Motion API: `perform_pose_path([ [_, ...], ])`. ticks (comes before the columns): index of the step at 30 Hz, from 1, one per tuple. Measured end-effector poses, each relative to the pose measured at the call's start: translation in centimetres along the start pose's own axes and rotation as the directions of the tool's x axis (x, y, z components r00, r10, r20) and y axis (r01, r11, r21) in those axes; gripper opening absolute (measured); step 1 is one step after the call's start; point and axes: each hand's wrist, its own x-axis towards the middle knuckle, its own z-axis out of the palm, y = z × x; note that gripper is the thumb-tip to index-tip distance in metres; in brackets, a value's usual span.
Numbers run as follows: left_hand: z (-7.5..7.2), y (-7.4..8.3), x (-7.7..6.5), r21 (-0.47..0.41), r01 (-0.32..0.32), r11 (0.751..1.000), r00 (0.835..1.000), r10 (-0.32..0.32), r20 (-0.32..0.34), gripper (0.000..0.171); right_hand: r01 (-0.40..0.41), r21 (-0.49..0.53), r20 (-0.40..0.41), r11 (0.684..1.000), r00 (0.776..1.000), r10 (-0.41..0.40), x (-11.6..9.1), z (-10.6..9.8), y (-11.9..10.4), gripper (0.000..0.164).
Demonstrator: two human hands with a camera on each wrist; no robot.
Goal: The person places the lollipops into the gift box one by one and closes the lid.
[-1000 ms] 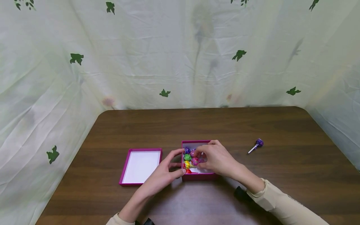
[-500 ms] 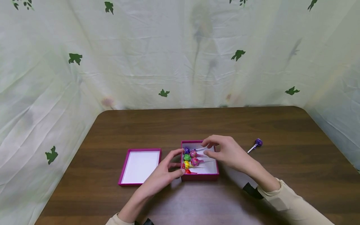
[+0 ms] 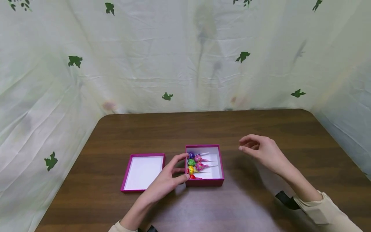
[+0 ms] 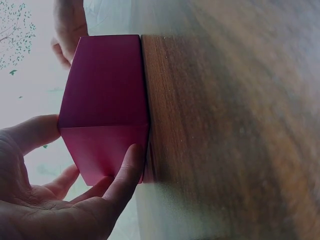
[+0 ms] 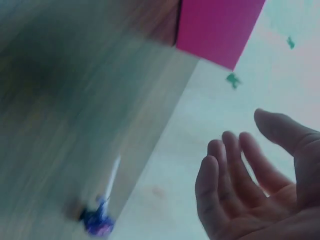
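Observation:
A magenta box (image 3: 204, 182) without its lid stands on the table, with several wrapped lollipops (image 3: 200, 166) inside, heads on the left and sticks pointing right. My left hand (image 3: 168, 177) rests against the box's left side. In the left wrist view its thumb touches the rim at a corner, and the other fingers (image 4: 131, 162) lie spread along the wall. My right hand (image 3: 265, 153) is in the air right of the box, fingers loosely bent and holding nothing. One purple lollipop (image 5: 98, 220) lies on the table in the right wrist view; the right hand hides it in the head view.
Left of the box, the box lid (image 3: 144, 172) lies with its white inside facing up. The brown wooden table (image 3: 174, 129) ends at a pale curtain (image 3: 139, 64) with green leaf shapes, which also hangs along both sides.
My right hand has left the box and moved right, over the loose lollipop. A purple lollipop's white stick now shows in the box. The left hand has stayed against the box.

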Motion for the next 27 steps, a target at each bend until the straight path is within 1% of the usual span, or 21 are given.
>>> perform_pose_path([
  [4, 0.0, 0.2, 0.0, -0.009, -0.005, 1.000, 1.000, 0.005, -0.011, 0.061, -0.034, -0.043, -0.050, 0.998, 0.998, 0.032, -0.5, -1.3, 1.5, 0.031],
  [8, 0.0, 0.4, -0.1, -0.013, -0.016, 1.000, 1.000, 0.016, -0.008, 0.061, -0.044, -0.091, -0.123, 0.995, 0.992, 0.033, -0.9, -2.2, 3.1, 0.028],
  [14, 0.0, 0.1, -0.1, 0.000, -0.023, 1.000, 1.000, 0.023, -0.002, 0.061, -0.064, -0.120, -0.184, 0.991, 0.982, 0.041, -1.1, -3.2, 5.4, 0.023],
  [17, 0.0, 0.0, -0.1, 0.005, -0.020, 1.000, 1.000, 0.020, 0.002, 0.061, -0.088, -0.140, -0.181, 0.986, 0.982, 0.062, -1.0, -3.3, 6.4, 0.026],
  [23, 0.0, 0.0, -0.1, -0.004, -0.004, 1.000, 1.000, 0.004, 0.010, 0.061, -0.153, -0.182, -0.127, 0.971, 0.983, 0.131, -0.5, -3.2, 7.7, 0.039],
  [27, 0.0, 0.2, -0.1, -0.005, -0.010, 1.000, 1.000, 0.010, 0.005, 0.061, -0.177, -0.195, -0.092, 0.965, 0.983, 0.161, 0.2, -3.0, 8.3, 0.043],
])
